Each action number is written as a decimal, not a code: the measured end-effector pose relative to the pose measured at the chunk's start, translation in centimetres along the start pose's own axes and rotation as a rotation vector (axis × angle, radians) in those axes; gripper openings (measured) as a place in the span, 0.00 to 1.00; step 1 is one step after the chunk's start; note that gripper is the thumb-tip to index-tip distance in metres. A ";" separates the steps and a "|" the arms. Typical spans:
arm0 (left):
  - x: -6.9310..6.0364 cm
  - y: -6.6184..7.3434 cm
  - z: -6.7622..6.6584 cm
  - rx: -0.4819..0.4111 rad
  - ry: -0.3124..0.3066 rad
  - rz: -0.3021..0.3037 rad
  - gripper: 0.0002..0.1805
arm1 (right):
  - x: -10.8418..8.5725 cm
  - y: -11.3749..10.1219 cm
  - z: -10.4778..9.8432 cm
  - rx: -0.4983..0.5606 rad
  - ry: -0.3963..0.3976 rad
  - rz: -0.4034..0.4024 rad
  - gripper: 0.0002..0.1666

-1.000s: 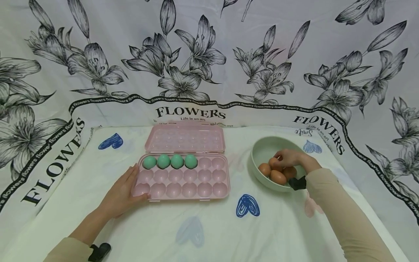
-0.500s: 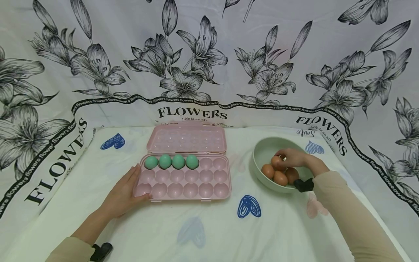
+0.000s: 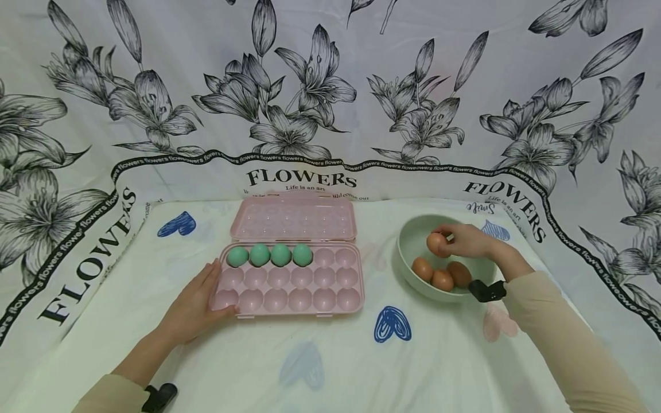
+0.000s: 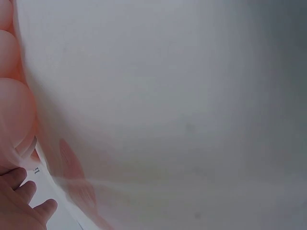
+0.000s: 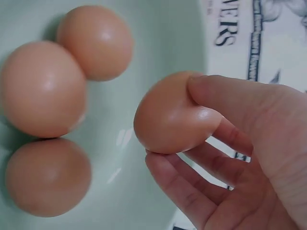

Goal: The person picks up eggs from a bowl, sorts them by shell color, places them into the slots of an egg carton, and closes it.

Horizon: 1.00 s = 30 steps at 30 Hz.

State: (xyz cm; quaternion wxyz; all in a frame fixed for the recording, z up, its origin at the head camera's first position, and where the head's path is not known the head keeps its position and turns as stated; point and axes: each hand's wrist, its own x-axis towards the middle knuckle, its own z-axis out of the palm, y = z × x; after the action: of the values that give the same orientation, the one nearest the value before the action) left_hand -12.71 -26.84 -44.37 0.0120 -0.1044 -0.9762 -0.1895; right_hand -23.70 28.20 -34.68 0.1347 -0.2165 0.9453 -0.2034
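Observation:
My right hand pinches a brown egg between thumb and fingertips above the pale green bowl. Three other brown eggs lie together inside that bowl. A pink egg carton stands left of it, lid folded back. Several green eggs sit side by side in its back row, starting from the left; the hollows of both nearer rows hold nothing. Along the carton's left edge my left hand rests with extended fingers, its thumb at the front corner; the left wrist view catches only some fingertips.
A white cloth with printed hearts covers the table. Behind it hangs a flower-printed curtain. A stretch of cloth separates the carton from the bowl. Black straps are on both wrists.
The right hand has lifted the brown egg up off the others and drawn slightly back to the right. The left hand keeps its place on the carton.

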 end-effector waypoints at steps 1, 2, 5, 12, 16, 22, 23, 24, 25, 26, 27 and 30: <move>0.0 0.0 0.0 0.000 0.001 0.001 0.61 | 0.0 -0.2 -0.2 0.000 0.007 0.005 0.23; 0.0 0.0 0.0 0.000 0.001 0.002 0.61 | -0.1 -0.3 -0.3 -0.002 0.015 0.010 0.23; 0.1 -0.1 0.1 0.001 0.005 0.006 0.61 | -0.2 -0.8 -0.8 0.001 0.042 0.013 0.23; 0.2 -0.3 0.2 -0.001 0.009 0.008 0.61 | 0.4 -2.4 -1.1 0.017 0.092 -0.042 0.25; 0.1 -0.4 0.3 -0.005 0.009 0.008 0.61 | 0.9 -4.0 -1.0 0.027 0.092 -0.082 0.27; 0.1 -0.3 0.4 -0.007 0.007 0.007 0.61 | 2.2 -6.6 -0.1 0.040 0.067 -0.115 0.30; 0.1 -0.3 0.4 -0.007 0.007 0.008 0.61 | 2.4 -7.0 0.0 0.041 0.059 -0.113 0.30; 0.1 -0.3 0.4 -0.008 0.007 0.010 0.61 | 2.7 -7.5 0.2 0.042 0.050 -0.110 0.30; 0.1 -0.3 0.4 -0.009 0.007 0.011 0.61 | 2.9 -7.9 0.5 0.043 0.043 -0.111 0.30; 0.1 -0.3 0.4 -0.007 0.009 0.012 0.61 | 3.2 -8.3 0.7 0.045 0.037 -0.117 0.30; 0.1 -0.3 0.4 -0.006 0.010 0.013 0.61 | 3.5 -8.7 1.0 0.052 0.029 -0.125 0.29; 0.0 -0.3 0.4 -0.006 0.010 0.015 0.61 | 4.3 -10.1 1.9 0.086 0.009 -0.157 0.29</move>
State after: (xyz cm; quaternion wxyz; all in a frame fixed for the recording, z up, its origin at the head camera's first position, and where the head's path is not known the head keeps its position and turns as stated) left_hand -12.81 -27.01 -44.82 0.0181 -0.1107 -0.9748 -0.1930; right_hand -23.23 17.31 -32.57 0.1231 -0.2829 0.9165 -0.2547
